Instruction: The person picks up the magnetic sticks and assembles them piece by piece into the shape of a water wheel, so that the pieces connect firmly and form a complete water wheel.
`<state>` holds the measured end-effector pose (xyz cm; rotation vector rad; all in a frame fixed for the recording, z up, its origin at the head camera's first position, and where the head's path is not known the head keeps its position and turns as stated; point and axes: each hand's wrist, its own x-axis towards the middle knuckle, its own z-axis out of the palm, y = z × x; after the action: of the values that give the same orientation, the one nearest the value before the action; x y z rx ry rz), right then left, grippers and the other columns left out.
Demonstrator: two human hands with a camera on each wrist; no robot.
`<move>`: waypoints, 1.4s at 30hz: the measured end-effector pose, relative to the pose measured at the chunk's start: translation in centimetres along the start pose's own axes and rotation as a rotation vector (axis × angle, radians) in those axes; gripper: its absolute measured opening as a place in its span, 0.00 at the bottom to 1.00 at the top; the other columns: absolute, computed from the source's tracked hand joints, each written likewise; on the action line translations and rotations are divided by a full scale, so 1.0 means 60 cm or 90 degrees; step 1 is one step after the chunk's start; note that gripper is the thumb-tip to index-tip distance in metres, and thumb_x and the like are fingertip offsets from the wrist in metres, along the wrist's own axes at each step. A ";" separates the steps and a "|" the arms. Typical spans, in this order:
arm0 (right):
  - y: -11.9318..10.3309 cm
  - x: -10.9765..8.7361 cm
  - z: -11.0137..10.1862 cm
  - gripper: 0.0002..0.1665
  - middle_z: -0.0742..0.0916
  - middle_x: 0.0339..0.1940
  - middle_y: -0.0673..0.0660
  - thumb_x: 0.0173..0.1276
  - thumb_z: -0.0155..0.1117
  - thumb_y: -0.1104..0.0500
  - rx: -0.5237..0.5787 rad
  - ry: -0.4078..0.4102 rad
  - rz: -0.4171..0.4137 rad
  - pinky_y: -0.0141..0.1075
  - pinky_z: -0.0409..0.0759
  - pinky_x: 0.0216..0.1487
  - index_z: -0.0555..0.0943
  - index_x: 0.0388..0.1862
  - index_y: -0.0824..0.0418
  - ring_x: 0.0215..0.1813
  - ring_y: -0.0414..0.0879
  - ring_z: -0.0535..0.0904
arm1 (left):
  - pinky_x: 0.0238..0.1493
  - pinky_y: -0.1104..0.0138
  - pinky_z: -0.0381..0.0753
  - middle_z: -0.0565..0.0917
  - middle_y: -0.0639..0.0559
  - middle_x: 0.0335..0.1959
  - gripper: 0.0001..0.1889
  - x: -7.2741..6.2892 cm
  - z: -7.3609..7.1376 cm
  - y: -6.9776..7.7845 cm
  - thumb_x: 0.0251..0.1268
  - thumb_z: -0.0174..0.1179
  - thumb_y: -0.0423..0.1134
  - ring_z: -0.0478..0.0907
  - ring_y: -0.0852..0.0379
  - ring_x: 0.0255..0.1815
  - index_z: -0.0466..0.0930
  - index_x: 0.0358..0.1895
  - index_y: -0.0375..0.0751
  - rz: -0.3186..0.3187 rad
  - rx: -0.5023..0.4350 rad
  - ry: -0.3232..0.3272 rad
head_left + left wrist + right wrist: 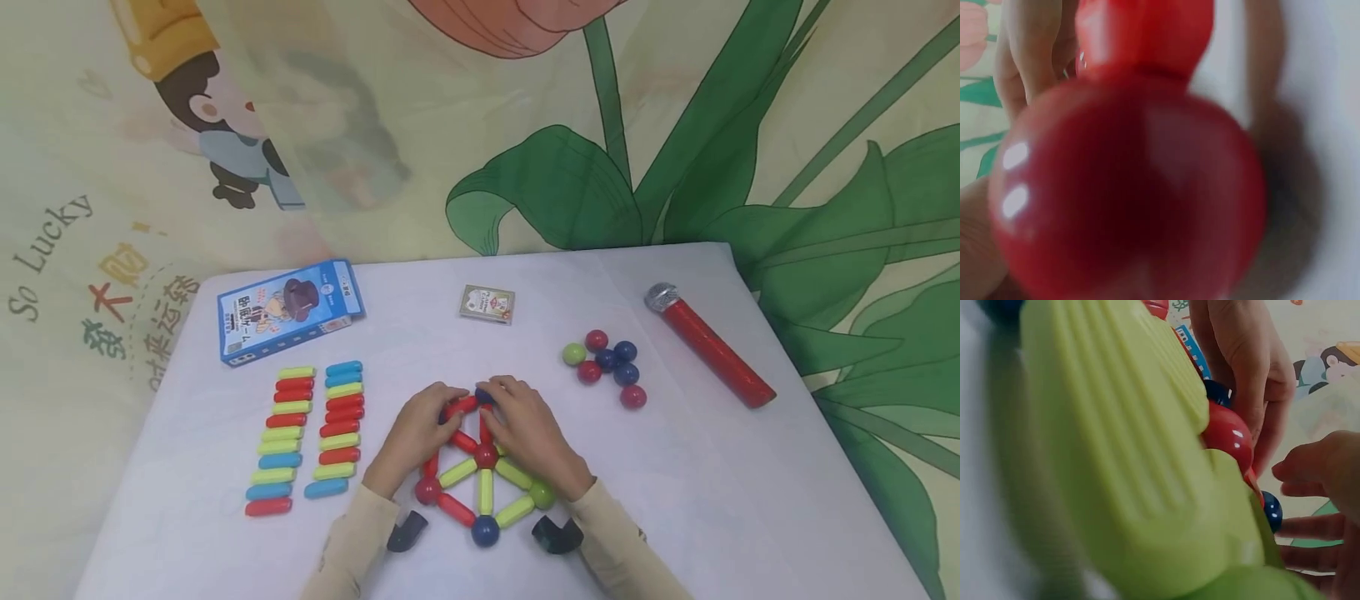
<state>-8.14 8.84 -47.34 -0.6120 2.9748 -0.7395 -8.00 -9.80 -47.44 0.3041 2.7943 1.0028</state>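
At the far side of a wheel-shaped frame (486,457) on the counter's (750,500) near side, the left grip (414,427) pinches a red rod (463,406); the right grip (531,423) holds a blue ball (482,397) between thumb and fingers. Loose balls (626,374) lie to the right, rod columns (342,402) to the left, a blue box (300,325) beyond.

head: high, forward-down | 2 wrist cams: low, very near, facing across table (712,483) | 3 share: ball-and-rod frame (486,457)
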 end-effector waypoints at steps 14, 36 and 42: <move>-0.020 -0.085 0.003 0.18 0.80 0.38 0.46 0.52 0.76 0.54 -0.051 -0.008 -0.123 0.29 0.71 0.36 0.84 0.43 0.49 0.36 0.39 0.68 | 0.52 0.51 0.80 0.79 0.49 0.52 0.20 -0.091 -0.098 -0.065 0.61 0.65 0.40 0.76 0.50 0.54 0.76 0.57 0.46 -0.117 -0.030 0.126; 0.003 -0.078 0.010 0.21 0.85 0.42 0.45 0.51 0.78 0.56 -0.009 0.050 -0.119 0.30 0.73 0.39 0.85 0.46 0.49 0.41 0.38 0.69 | 0.49 0.93 0.61 0.82 0.57 0.42 0.21 -0.231 -0.059 -0.137 0.47 0.71 0.24 0.78 0.59 0.46 0.80 0.45 0.46 -0.107 0.020 0.236; -0.005 -0.076 0.031 0.20 0.85 0.40 0.45 0.50 0.79 0.51 0.006 0.108 -0.135 0.30 0.71 0.39 0.85 0.44 0.50 0.40 0.38 0.69 | 0.49 0.88 0.68 0.84 0.60 0.43 0.21 -0.192 -0.062 -0.104 0.47 0.72 0.26 0.79 0.63 0.46 0.81 0.46 0.46 -0.064 -0.064 0.283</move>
<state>-3.64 9.47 -49.23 -0.9187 3.0890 -0.8600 1.49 -19.53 -47.70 -0.0863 3.0846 1.3190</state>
